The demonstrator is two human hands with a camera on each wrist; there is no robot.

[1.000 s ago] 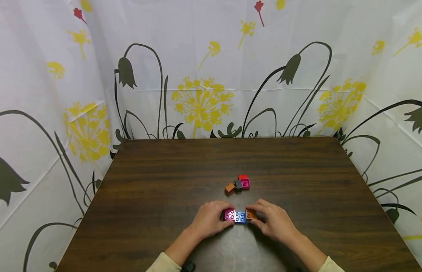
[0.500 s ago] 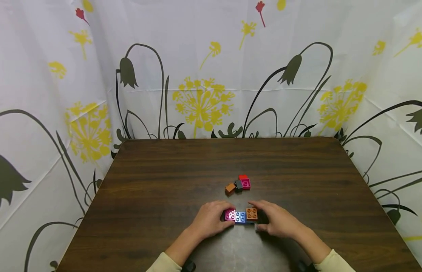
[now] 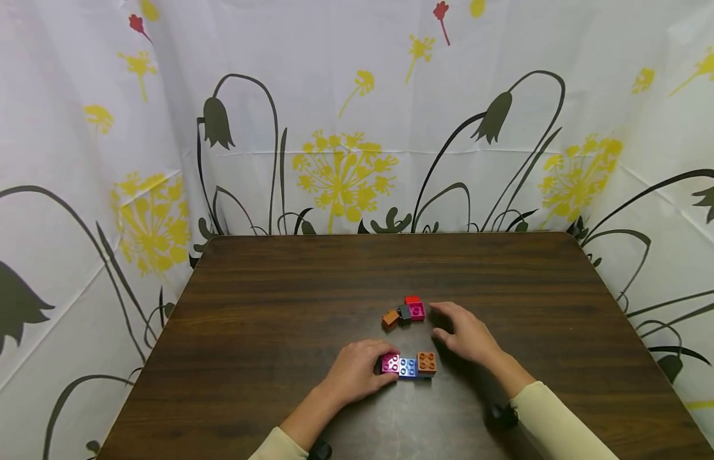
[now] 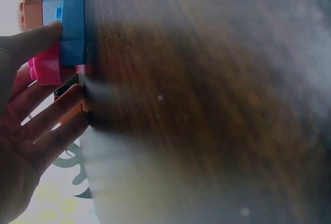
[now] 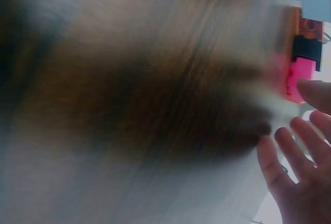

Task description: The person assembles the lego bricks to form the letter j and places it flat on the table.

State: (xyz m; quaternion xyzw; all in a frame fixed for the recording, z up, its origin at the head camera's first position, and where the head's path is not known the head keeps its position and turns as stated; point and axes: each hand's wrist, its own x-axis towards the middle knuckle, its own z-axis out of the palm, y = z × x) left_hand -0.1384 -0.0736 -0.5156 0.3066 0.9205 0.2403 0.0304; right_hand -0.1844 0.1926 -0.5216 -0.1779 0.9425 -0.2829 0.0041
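My left hand (image 3: pixel 355 369) pinches the pink toy brick (image 3: pixel 390 363) at the left end of a built row between thumb and fingers. Beside that brick sit a light blue brick (image 3: pixel 408 367) and an orange brick (image 3: pixel 426 362). Darker blue bricks (image 4: pixel 74 17) form the layer beneath, as the left wrist view shows. My right hand (image 3: pixel 466 333) holds nothing; its fingers reach toward a loose pink brick (image 3: pixel 417 311), which lies hollow side up. In the right wrist view its thumb overlaps the pink brick (image 5: pixel 300 74); whether they touch, I cannot tell.
Next to the loose pink brick lie a black brick (image 3: pixel 404 314), a tilted orange brick (image 3: pixel 390 320) and a red brick (image 3: pixel 411 299). All rest on a dark wooden table (image 3: pixel 264 294). A flower-printed curtain (image 3: pixel 345 96) hangs behind the far edge.
My right hand has let go of the orange brick at the row's right end and moved away toward the loose bricks. The left hand keeps its hold on the pink brick.
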